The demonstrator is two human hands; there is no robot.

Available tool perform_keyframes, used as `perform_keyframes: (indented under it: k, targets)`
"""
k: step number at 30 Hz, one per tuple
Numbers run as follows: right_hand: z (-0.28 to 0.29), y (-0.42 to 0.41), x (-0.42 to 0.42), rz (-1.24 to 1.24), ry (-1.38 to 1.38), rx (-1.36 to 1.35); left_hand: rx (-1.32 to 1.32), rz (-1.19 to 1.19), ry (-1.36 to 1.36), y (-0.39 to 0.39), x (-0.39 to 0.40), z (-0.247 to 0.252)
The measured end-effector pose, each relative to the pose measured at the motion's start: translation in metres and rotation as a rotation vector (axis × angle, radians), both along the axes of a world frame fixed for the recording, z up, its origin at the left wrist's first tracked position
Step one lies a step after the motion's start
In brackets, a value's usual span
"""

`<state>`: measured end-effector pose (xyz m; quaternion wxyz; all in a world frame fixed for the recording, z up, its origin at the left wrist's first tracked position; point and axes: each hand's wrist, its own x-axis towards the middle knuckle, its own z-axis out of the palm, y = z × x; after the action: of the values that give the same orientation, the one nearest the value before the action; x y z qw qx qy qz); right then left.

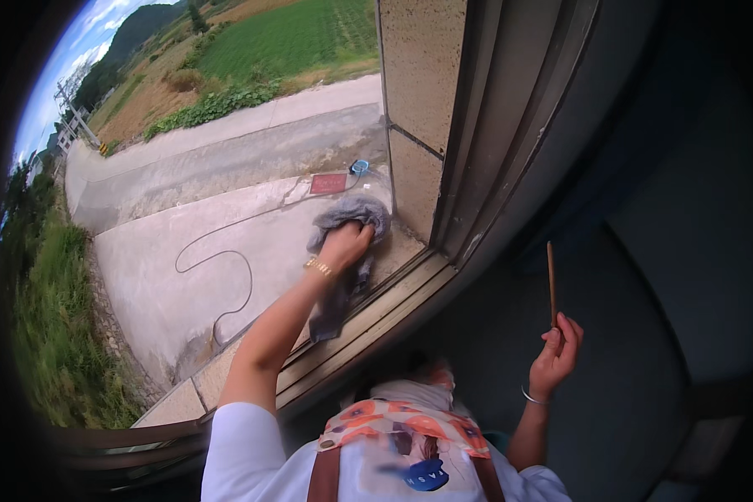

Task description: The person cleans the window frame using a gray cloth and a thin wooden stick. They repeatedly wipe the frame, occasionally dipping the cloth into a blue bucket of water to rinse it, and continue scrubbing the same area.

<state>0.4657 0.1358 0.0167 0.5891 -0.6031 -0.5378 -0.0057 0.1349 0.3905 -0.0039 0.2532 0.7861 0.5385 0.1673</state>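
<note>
My left hand (pixel 344 246) is closed on a bunched grey cloth (pixel 351 211) at the corner of the open window. Part of the cloth hangs over the outer stone sill (pixel 408 241), and a darker end of it lies across the metal window track (pixel 383 292). A gold bracelet is on that wrist. Well to the right, inside the dim room, my right hand (pixel 558 357) holds a thin brown stick (pixel 552 276) upright between thumb and fingers. The stick touches nothing else.
A stone-faced jamb (pixel 417 176) and a metal window frame (pixel 496 125) rise beside the cloth. Outside, below, a long hose (pixel 216 254) lies on the concrete near a red mat (pixel 328 184) and a blue basin (pixel 359 167). A dark wall fills the right.
</note>
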Motion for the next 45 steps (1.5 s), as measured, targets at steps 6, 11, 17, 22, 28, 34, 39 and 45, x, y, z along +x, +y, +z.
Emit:
perform_keyframes:
  k: [6,11,17,22,28,34,39,45]
  targets:
    - [-0.014,-0.01,-0.005,-0.045,0.148,-0.031,0.194,-0.453,0.149,-0.026,0.032,0.003]
    - [-0.005,-0.009,-0.006,-0.029,0.062,-0.015,0.165,-0.307,0.381,0.003,0.017,-0.027]
    - [-0.015,-0.041,0.012,-0.102,0.098,-0.016,0.142,-0.243,-0.034,-0.005,0.025,-0.006]
    - [-0.008,-0.043,0.0,-0.069,0.093,-0.065,0.397,-0.286,0.067,0.01,0.019,-0.037]
    - [-0.004,-0.049,0.004,-0.049,0.058,-0.054,0.315,-0.011,-0.13,0.012,0.024,-0.021]
    - [0.009,-0.046,-0.007,-0.052,0.043,-0.067,0.394,-0.206,0.227,0.0,0.023,-0.039]
    - [0.014,-0.057,0.004,-0.035,-0.056,-0.097,0.25,0.117,0.169,0.021,-0.018,-0.028]
    - [-0.004,-0.083,0.018,-0.113,0.127,-0.127,0.134,-0.017,-0.362,-0.018,-0.036,0.032]
